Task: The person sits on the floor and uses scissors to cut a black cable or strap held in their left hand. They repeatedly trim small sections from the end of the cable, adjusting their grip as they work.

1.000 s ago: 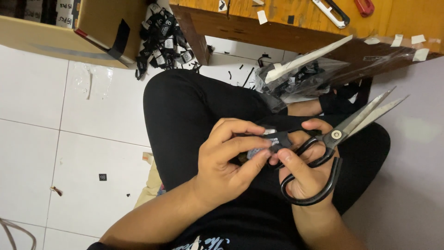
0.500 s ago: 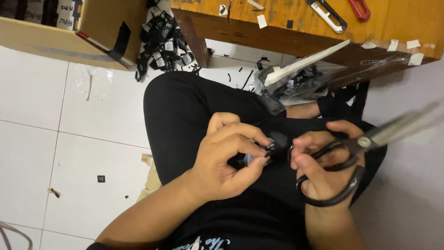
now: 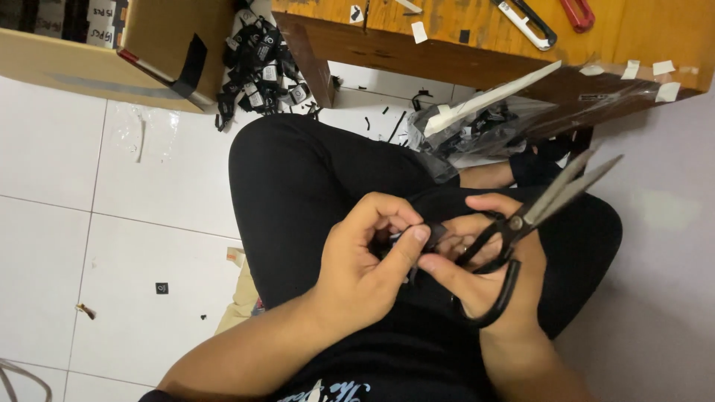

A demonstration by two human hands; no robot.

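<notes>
The left hand (image 3: 365, 260) pinches a small black piece (image 3: 434, 235); beside it, touching, the right hand (image 3: 488, 272) grips black scissors (image 3: 521, 223), blades slightly parted.

Cardboard box (image 3: 112, 52), wooden table (image 3: 477, 45), white floor tiles (image 3: 112, 223)

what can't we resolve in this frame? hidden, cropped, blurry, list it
Head view only:
- Small black piece pinched between left hand and right hand: fingers cover most of it; shape unclear.
- Scissors: lower handle loop partly behind the right palm; blades slightly blurred.
- Cardboard box: cut off by the top edge; contents not visible.
- Clear plastic bag: glare, dark contents indistinct.
- Red-handled tool: cropped at top.
</notes>
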